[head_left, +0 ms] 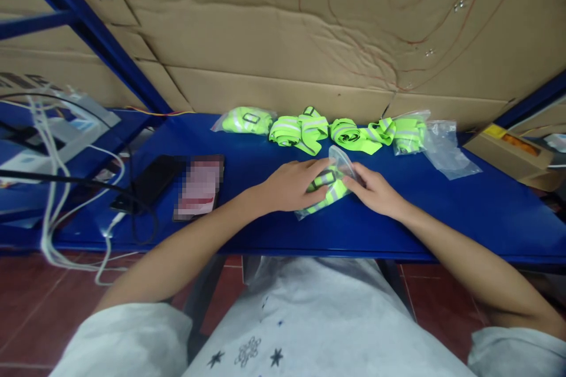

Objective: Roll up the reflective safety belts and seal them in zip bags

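Note:
A clear plastic bag with a folded neon-yellow reflective strap inside lies on the blue table under both hands. My left hand is closed on the bag's left side, thumb and fingers around the bundle. At the bag's upper right edge, my right hand pinches the plastic between thumb and fingers. Behind them runs a row of similar straps: one bagged bundle at left, a loose rolled strap, another loose roll, and a strap partly in a bag at right.
An empty clear bag lies right of the row, near an open cardboard box. On the left are a lit phone, a dark phone and white cables. Cardboard walls the back; the blue table's front edge is near my body.

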`<state>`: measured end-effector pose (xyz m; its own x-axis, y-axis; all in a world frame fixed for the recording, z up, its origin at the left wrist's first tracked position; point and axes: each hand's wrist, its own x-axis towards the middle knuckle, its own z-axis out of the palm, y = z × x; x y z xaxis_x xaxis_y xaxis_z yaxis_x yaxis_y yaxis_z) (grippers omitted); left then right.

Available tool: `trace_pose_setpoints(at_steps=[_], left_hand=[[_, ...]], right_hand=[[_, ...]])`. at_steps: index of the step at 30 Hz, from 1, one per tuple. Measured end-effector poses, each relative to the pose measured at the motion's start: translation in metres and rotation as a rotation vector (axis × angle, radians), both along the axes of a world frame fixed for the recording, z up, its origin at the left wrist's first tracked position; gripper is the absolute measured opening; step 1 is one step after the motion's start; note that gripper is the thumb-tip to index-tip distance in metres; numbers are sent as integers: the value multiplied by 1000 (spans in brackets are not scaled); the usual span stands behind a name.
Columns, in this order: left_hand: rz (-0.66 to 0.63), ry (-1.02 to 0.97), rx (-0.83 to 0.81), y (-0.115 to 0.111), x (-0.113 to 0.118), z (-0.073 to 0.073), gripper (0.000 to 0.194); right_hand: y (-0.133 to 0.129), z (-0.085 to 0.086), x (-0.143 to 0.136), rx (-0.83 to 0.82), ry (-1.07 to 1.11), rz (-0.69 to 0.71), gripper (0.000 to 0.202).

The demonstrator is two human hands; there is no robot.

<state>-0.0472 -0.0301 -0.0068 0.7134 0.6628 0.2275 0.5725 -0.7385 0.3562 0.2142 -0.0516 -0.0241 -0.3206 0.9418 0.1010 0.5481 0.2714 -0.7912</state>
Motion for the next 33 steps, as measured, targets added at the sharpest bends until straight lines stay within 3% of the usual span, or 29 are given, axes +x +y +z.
trace_pose_setpoints(at_steps=[4,8,10,12,14,16,20,23,25,27,30,32,33], left_hand=[[-1,-55,267,-4,5,-1,61],[5,-329,587,-17,13,-6,57],[-160,-429,729,-30,19,-9,41],[-417,-356,775,-45,26,-14,25],[-635,-188,734,-56,33,-20,18],[-686,-103,643,-60,38,-25,16],[-532,-64,482,-49,37,-31,19],[-467,-40,446,-41,34,-32,25],[-478,7,421,-40,34,-32,26],[-497,50,392,-41,34,-32,23],[-499,55,379,-43,35,-31,21],[-493,42,385,-44,34,-31,21],[-491,35,387,-43,34,-32,20]], right_hand=[[-1,2,-1,-290,183,83,58],[3,14,-3,-429,364,-10,54],[13,24,-8,-435,468,-60,52],[30,37,-20,-451,569,-93,49],[54,51,-42,-468,658,-92,44],[84,64,-73,-473,715,-62,35],[143,72,-152,-479,823,-169,18],[170,63,-202,-457,804,-173,15],[179,53,-220,-414,776,-166,12],[180,44,-221,-344,726,-146,10],[172,39,-194,-222,625,-90,21],[162,38,-167,-31,411,-15,39],[157,38,-154,130,194,49,49]])
